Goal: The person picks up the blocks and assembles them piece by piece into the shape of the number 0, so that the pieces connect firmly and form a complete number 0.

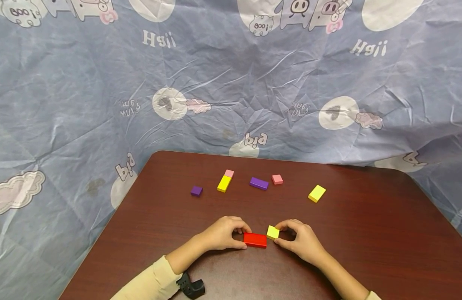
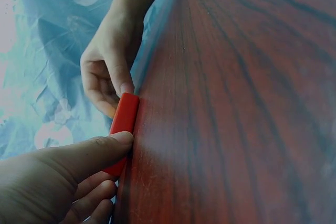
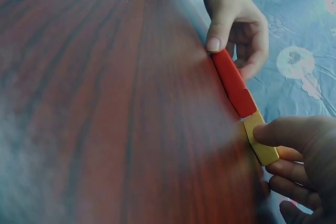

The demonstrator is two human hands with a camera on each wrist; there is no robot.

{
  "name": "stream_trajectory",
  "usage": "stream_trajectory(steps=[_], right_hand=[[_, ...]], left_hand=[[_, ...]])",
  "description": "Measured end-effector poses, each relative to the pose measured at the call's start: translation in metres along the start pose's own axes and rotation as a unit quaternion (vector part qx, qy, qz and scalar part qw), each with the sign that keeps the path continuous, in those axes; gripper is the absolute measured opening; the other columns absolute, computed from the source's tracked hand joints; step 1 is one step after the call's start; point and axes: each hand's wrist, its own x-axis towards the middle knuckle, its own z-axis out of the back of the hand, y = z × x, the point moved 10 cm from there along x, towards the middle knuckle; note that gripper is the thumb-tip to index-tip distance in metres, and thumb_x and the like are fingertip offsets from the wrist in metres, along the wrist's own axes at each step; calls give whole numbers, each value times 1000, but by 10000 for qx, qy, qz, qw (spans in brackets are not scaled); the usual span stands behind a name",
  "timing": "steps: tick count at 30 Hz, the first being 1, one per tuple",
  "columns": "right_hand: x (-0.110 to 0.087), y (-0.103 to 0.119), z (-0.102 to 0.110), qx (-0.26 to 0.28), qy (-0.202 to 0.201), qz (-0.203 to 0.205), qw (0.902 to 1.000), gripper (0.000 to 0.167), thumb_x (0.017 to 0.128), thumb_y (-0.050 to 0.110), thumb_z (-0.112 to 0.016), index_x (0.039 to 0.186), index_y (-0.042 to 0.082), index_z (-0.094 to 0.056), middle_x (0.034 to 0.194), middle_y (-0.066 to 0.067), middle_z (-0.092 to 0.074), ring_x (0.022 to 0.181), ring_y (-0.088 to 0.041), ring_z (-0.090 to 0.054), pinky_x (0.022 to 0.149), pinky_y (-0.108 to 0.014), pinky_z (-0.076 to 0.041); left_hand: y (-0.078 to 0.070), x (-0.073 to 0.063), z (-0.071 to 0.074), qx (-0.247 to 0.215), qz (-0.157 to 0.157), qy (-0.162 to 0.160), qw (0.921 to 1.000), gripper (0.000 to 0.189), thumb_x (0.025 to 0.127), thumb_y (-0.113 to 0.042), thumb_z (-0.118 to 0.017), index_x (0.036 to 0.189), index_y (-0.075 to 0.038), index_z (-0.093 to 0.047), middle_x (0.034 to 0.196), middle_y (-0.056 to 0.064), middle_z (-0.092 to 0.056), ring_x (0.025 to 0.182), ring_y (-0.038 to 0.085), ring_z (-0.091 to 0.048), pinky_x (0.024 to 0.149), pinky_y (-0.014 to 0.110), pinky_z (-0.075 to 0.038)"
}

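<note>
A glossy red rectangular block (image 1: 255,240) lies flat on the reddish-brown table (image 1: 171,221), its long side running left to right; the left hand (image 1: 225,234) pinches its left end between thumb and fingers. Just beside its right end sits a smaller, bright yellow square block (image 1: 273,232), turned slightly askew, its right side pinched by the right hand (image 1: 300,238). Whether the blocks touch is hard to tell.

Red block (image 1: 255,240), yellow block (image 1: 273,232), dark-grained reddish-brown table (image 1: 156,225), cartoon-printed blue-grey cloth (image 1: 223,54)
</note>
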Motion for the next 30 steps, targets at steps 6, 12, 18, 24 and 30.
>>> stream_trajectory(steps=[6, 12, 18, 24, 30], right_hand=[[0, 1, -2, 4, 42, 63, 10000, 31, 72, 17, -87, 97, 23, -70, 91, 14, -63, 85, -8, -57, 69, -27, -45], [0, 4, -1, -39, -85, 140, 9999, 32, 72, 17, -87, 100, 20, -70, 96, 14, -64, 88, -9, -57, 69, -28, -46], [-2, 30, -4, -176, -378, 907, 9950, 28, 74, 14, -85, 99, 14, -73, 100, 11, -65, 96, -9, -57, 78, -33, -52], [-3, 47, -14, -325, -421, 1376, 9891, 19, 78, 12, -82, 95, 15, -76, 96, 10, -62, 91, -6, -51, 72, -26, -49], [-4, 52, -15, -304, -512, 1520, 9866, 16, 77, 8, -82, 89, 17, -77, 94, 9, -61, 88, -7, -49, 68, -24, -47]], left_hand=[[1, 0, 0, 22, -22, -4, 10000, 28, 78, -23, -83, 103, -17, -71, 94, -13, -62, 83, 0, -54, 75, 14, -45], [0, 1, 0, 63, -5, 27, 10000, 29, 78, -23, -83, 103, -18, -71, 93, -13, -61, 83, 1, -54, 75, 14, -45], [-1, 0, 2, -26, 34, 123, 9999, 33, 79, -26, -83, 108, -15, -70, 97, -10, -63, 86, 1, -56, 78, 15, -45], [11, -5, 24, 103, 108, -247, 9996, 31, 87, -31, -74, 110, -10, -70, 101, -2, -66, 92, 7, -60, 83, 22, -48], [58, -19, 80, 837, 668, -1426, 9840, 23, 87, -21, -74, 106, -8, -71, 103, 1, -66, 97, 17, -62, 86, 36, -50]])
